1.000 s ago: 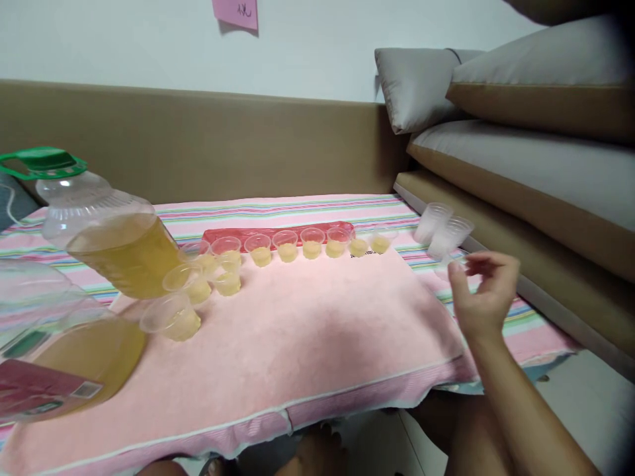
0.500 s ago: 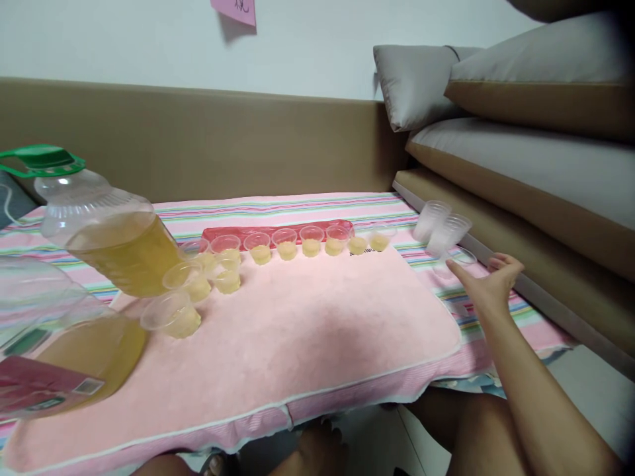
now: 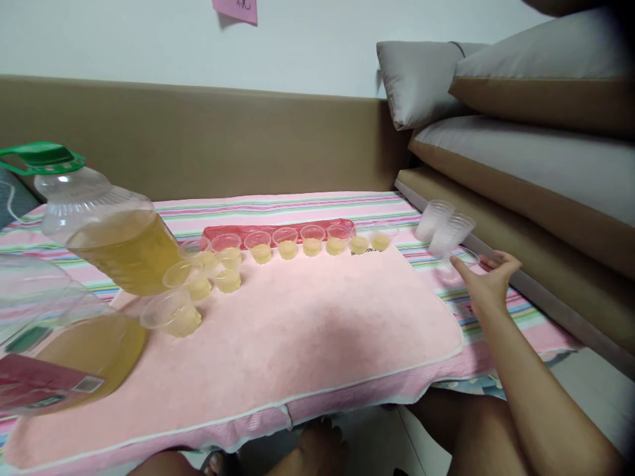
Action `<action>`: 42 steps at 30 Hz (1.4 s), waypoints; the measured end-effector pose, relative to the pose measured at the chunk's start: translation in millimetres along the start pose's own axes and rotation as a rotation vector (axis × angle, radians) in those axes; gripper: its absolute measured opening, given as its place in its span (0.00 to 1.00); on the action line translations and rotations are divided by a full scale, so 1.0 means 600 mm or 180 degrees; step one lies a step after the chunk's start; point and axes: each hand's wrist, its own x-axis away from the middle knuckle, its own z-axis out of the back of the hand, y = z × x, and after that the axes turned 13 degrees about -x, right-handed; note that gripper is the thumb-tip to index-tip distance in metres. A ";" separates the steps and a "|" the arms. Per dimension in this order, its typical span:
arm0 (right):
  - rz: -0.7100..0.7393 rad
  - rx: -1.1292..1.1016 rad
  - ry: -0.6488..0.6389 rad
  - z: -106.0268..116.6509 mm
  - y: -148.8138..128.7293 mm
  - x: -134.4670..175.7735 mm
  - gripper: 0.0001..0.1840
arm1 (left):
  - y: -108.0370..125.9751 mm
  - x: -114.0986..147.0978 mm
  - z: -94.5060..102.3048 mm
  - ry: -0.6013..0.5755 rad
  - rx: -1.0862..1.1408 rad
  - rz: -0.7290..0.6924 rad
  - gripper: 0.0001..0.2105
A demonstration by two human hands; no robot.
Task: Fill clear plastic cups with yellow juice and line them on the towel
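My right hand [image 3: 492, 284] is at the right side of the bed, with its thumb and fingers around the rim of a clear plastic cup [image 3: 449, 270]. That cup looks empty. Just behind it stand two stacks of clear plastic cups [image 3: 450, 235]. My left hand is out of view. Small cups of pale yellow liquid, such as this cup [image 3: 312, 246], form a row along the far edge of a pink mat [image 3: 297, 330]. The row bends toward me on the left, down to the nearest cup [image 3: 181, 318].
Two large jugs of yellow liquid stand at left: a green-capped jug [image 3: 129, 248] and a nearer jug with a red label [image 3: 112, 350]. A red plastic package [image 3: 278, 231] lies behind the row. Stacked cushions [image 3: 536, 158] rise along the right side.
My right hand's fingers have drawn in slightly closer to the rim of the plastic cup. The view has shifted a little; the filled cups and jugs stay in place.
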 end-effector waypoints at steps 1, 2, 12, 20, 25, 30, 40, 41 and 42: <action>-0.0005 -0.0012 -0.0008 0.000 -0.001 0.001 0.47 | 0.001 0.003 0.003 -0.0038 -0.0039 0.0030 0.17; -0.0004 -0.0020 -0.0010 -0.001 -0.002 0.002 0.47 | 0.002 0.005 0.006 -0.0077 -0.0067 0.0058 0.17; 0.0008 -0.0005 0.0032 -0.005 -0.004 -0.001 0.46 | 0.010 0.014 0.023 -0.0241 -0.0198 0.0127 0.18; 0.0325 -0.0282 -0.0040 0.005 -0.067 0.037 0.50 | 0.014 0.007 0.022 -0.0300 -0.0109 0.0261 0.20; 0.0699 -0.1023 -0.0917 -0.031 -0.148 0.133 0.47 | 0.018 0.008 0.023 -0.0306 -0.0111 0.0250 0.19; 0.0614 -0.1317 -0.1814 -0.099 -0.221 0.239 0.43 | 0.019 0.008 0.017 -0.0303 -0.0110 0.0261 0.18; 0.0374 -0.1612 -0.2861 -0.143 -0.241 0.367 0.38 | 0.018 0.003 -0.003 -0.0198 -0.0111 0.0385 0.19; 0.0347 -0.1607 -0.2904 -0.143 -0.241 0.371 0.38 | 0.019 0.002 -0.005 -0.0167 -0.0111 0.0368 0.19; 0.0328 -0.1605 -0.2937 -0.143 -0.241 0.375 0.39 | 0.019 0.002 -0.008 -0.0117 -0.0105 0.0338 0.19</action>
